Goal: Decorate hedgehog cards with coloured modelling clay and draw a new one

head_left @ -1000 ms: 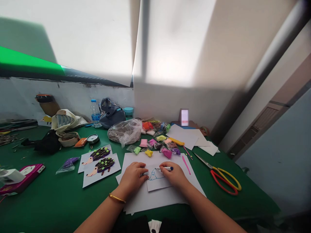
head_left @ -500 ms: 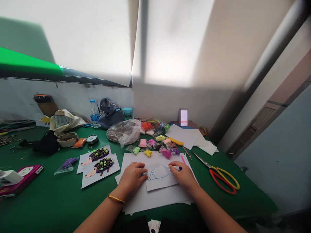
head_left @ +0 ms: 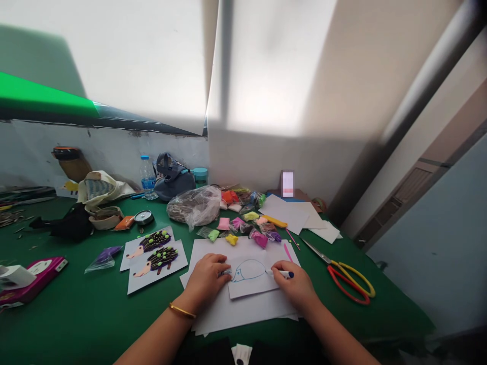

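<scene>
Marker [head_left: 286,274] partly hidden, right fingers [head_left: 282,265] around it

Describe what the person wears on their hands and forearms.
Both the left hand and right hand are gloveless, with no sleeves visible on the forearms. A slim, rounded, gold-coloured bangle circles the left wrist; nothing shows on the right wrist.

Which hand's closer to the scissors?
Right. The right hand, holding the marker, is just left of the scissors; the left hand is farther away, across the drawing.
</scene>
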Motion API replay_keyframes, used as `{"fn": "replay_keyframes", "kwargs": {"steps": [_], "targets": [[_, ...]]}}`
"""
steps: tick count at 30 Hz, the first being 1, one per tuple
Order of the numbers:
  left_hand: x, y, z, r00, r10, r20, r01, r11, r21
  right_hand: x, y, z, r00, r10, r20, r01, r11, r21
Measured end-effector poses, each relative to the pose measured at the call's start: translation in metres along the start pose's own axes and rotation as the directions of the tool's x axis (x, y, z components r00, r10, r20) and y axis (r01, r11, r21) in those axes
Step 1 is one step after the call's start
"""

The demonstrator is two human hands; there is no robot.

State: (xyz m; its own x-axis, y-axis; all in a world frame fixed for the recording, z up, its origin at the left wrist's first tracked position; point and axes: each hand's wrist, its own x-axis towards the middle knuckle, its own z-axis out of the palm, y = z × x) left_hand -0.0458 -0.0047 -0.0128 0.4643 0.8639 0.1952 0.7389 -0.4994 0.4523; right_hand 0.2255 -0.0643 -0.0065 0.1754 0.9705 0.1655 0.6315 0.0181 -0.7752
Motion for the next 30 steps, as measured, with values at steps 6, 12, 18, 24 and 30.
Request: {"fn": "replay_keyframes", "kwargs": {"steps": [6,12,18,24,30], "targets": [[0.000,-0.001,0.001,1.000,0.002,-0.011,-0.002,1.000,-0.012,-0.006,-0.006,-0.001,0.999,-0.024,0.025,0.022,0.999,0.046],[-0.001,-0.002,0.002,1.000,0.007,-0.014,-0.007,1.000,-0.018,-0.007,-0.005,0.005,0.997,-0.019,0.079,0.007,0.988,0.152],[-0.001,-0.001,0.002,0.999,0.029,-0.026,-0.029,0.999,0.015,0.001,0.003,0.006,1.000,0.020,-0.012,-0.015,0.960,0.281],[-0.002,-0.005,0.004,0.995,0.014,-0.102,-0.009,0.999,0.047,0.006,0.007,0.008,1.000,0.016,-0.006,-0.013,0.940,0.340],[0.000,-0.002,0.001,0.987,0.013,-0.163,0.002,0.996,0.091,0.004,0.010,0.012,0.998,0.057,-0.041,-0.036,0.916,0.399]]}}
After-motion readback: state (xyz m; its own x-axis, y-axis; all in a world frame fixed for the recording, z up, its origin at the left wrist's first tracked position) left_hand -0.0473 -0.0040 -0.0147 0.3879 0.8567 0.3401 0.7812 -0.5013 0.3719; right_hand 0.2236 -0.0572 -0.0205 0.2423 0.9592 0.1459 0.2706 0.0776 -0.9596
